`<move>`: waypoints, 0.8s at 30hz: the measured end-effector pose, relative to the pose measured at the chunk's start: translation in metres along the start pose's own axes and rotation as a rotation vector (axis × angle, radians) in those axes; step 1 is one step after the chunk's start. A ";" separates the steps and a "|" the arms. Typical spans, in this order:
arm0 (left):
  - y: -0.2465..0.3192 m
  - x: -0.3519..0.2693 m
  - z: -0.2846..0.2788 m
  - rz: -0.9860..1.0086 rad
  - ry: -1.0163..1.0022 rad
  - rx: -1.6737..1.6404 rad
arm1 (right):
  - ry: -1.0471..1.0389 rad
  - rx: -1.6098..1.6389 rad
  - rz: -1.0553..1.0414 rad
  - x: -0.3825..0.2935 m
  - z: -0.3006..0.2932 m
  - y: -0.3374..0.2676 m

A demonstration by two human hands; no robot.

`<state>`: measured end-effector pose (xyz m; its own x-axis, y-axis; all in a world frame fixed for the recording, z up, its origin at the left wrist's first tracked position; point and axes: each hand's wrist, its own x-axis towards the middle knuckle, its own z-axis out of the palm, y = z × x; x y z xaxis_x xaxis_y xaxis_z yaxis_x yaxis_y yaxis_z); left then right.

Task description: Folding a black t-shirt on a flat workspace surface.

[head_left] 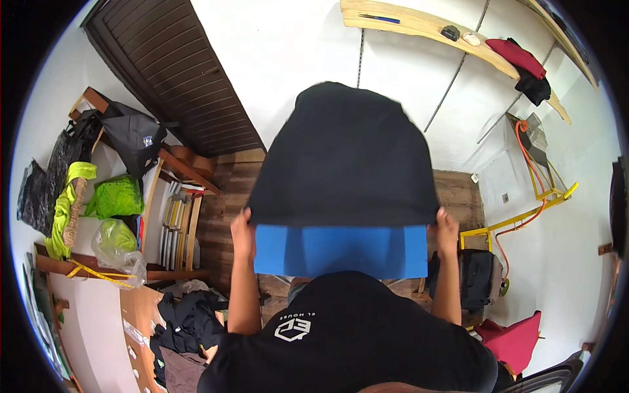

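Observation:
A large piece of black fabric (344, 157), possibly a garment, spreads out in front of me, its straight near edge stretched between my hands. My left hand (243, 236) pinches the left end of that edge. At the right end, my right hand (446, 233) grips the same fabric. Below the edge shows a flat blue surface (339, 250) with straight sides. Most of it is hidden under the fabric, so I cannot tell how far it reaches.
To the left, a wooden shelf frame (182, 169) carries bags and lime-green cloth (78, 191). Dark clothes (189, 314) lie on a brown tabletop (135, 304). A yellow metal stand (521, 216) with an orange hose (526, 157) is at right. A wall shelf (422, 29) hangs ahead.

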<state>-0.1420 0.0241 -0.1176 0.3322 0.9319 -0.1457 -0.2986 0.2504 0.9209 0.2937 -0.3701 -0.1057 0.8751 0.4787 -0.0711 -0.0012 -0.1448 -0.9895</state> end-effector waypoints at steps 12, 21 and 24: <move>-0.150 -0.107 -0.158 -0.323 0.127 0.500 | -0.508 -0.254 0.603 -0.117 -0.041 0.173; -0.136 -0.117 -0.159 -0.021 -0.014 1.260 | -0.511 -0.616 0.392 -0.125 -0.043 0.192; -0.125 -0.126 -0.127 -0.220 0.180 1.864 | -0.355 -0.551 0.358 -0.134 -0.017 0.166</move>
<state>-0.2598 -0.0913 -0.2601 0.1022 0.9708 -0.2171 0.9948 -0.0989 0.0260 0.1850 -0.4732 -0.2582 0.6578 0.5578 -0.5061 0.0671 -0.7127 -0.6983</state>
